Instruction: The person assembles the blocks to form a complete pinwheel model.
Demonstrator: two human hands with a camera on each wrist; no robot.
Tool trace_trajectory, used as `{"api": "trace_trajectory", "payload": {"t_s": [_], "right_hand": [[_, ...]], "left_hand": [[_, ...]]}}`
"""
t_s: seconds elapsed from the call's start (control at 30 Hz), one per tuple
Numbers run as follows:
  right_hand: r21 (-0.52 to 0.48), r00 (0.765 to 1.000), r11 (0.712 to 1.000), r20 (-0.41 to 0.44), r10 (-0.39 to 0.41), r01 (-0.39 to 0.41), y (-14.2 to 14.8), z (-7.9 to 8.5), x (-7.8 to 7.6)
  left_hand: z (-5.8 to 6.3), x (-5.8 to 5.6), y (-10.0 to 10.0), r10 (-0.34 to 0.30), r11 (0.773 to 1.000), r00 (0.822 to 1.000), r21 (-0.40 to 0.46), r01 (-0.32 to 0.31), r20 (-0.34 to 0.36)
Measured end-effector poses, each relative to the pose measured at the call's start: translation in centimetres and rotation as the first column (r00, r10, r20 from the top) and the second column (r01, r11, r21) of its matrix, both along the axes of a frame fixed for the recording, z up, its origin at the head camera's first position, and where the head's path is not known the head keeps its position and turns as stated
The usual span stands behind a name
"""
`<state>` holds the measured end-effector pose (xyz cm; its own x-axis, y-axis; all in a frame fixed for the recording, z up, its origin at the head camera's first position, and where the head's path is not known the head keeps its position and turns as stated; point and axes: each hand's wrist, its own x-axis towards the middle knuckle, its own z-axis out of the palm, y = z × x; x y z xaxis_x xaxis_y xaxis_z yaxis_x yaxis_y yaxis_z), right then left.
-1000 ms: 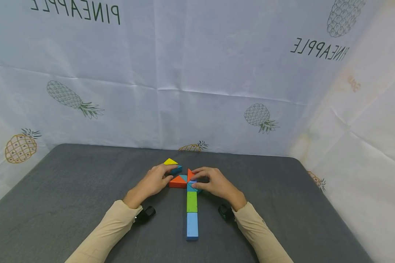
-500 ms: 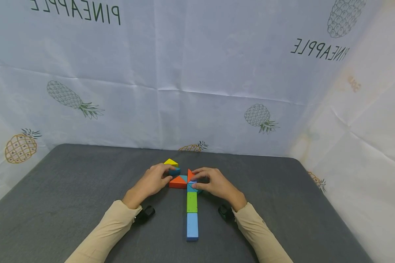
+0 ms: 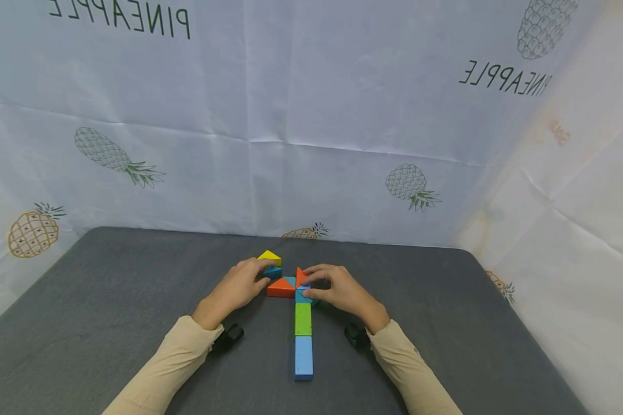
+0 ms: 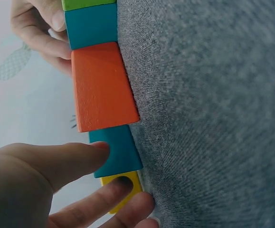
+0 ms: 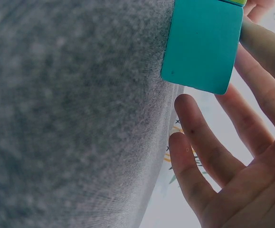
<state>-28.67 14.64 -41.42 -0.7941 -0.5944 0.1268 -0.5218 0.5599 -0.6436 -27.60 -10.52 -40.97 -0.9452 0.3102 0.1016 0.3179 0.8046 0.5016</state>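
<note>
My left hand [image 3: 240,283] pinches a dark blue block [image 3: 273,272], its thumb on the near face in the left wrist view, where the same blue block [image 4: 118,154] sits beyond a larger orange block [image 4: 101,90]. Behind it is a yellow triangular block [image 3: 271,256], close to the fingertips. My right hand [image 3: 342,288] curls thumb and index finger round a small light blue block [image 3: 304,287] at the head of a block row, by an upright orange triangle [image 3: 299,277]. In the right wrist view, a teal block [image 5: 201,47] stands beside the spread other fingers.
An orange triangle block [image 3: 281,288] lies left of the row. Toward me run a green block [image 3: 303,319] and a long light blue block [image 3: 303,357]. A dark grey table [image 3: 420,357] is backed by a white pineapple-print cloth [image 3: 316,115].
My left hand has drawn the dark blue block a little left and toward me, away from the row's head. The yellow block and my right hand hold their places.
</note>
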Motion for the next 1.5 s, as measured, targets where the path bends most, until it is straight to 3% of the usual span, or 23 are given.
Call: {"api": "trace_trajectory", "payload": {"t_s": [0.73,1.27,1.5], "right_hand": [[0.01,1.0,1.0,-0.003,0.0,0.0,0.0,0.1,0.1],[0.01,1.0,1.0,-0.005,0.007,-0.007,0.0,0.1,0.0],[0.004,1.0,1.0,-0.015,0.014,-0.014,0.0,0.1,0.0]], "left_hand": [[0.2,0.0,-0.1,0.043,0.999,0.998,-0.009,-0.043,-0.044],[1.4,0.3,0.2,0.071,0.997,0.995,0.039,-0.068,-0.073],[2.2,0.7,0.5,0.077,0.996,0.996,0.055,-0.074,-0.053]]}}
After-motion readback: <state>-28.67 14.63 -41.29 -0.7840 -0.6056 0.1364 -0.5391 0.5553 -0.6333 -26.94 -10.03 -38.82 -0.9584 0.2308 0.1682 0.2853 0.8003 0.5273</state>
